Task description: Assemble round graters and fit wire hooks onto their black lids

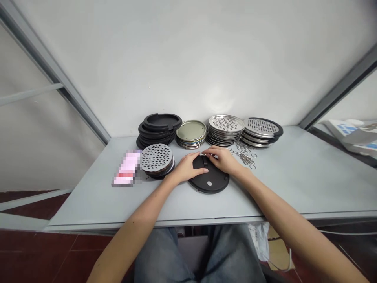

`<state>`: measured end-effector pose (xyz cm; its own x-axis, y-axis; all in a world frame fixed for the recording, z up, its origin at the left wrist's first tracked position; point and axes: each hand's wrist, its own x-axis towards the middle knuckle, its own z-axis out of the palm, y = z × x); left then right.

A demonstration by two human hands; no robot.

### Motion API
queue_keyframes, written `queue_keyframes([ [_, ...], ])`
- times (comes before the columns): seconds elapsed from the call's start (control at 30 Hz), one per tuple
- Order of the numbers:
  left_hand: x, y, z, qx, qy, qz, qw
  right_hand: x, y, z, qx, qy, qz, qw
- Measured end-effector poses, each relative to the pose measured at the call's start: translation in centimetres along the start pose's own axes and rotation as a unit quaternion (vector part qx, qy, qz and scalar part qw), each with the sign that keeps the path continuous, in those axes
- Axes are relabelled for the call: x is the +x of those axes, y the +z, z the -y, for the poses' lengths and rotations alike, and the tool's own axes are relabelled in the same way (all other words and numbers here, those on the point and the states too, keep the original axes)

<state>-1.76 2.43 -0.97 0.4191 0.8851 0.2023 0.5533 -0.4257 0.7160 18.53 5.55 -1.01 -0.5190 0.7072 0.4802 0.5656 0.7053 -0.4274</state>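
Note:
A round black disc (214, 177), flat face up, lies on the table in front of me. It has a small tab near its far edge and a pale round spot on its near half. My left hand (187, 168) grips the disc's left side, with the thumb lying across its top. At the far edge my right hand (219, 158) has its fingers bent in a pinch on a small silvery metal piece (203, 154), mostly hidden by the fingertips. Loose metal rings and clasps (246, 159) are scattered just beyond my right hand.
Along the wall stand stacks of black round holders (160, 125), plain metal discs (191, 131), perforated grater plates (226, 125) and black-rimmed grater plates (262, 127). A shorter grater stack (157, 157) and a blurred phone-like object (127, 168) lie left on the grey table (294, 184).

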Motion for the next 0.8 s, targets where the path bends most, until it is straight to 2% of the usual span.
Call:
queue_keyframes([
  [0.17, 0.1, 0.0, -0.2, -0.001, -0.012, 0.002, 1.000, -0.1, -0.2, -0.2, -0.005, 0.004, 0.014, 1.000],
  [0.37, 0.1, 0.0, -0.3, 0.006, -0.018, 0.005, 1.000, -0.2, -0.3, -0.5, -0.043, -0.018, -0.002, 0.999],
  [0.8, 0.0, 0.0, -0.7, 0.001, -0.026, -0.003, 1.000, -0.2, 0.3, -1.4, -0.022, -0.048, -0.013, 0.998],
])
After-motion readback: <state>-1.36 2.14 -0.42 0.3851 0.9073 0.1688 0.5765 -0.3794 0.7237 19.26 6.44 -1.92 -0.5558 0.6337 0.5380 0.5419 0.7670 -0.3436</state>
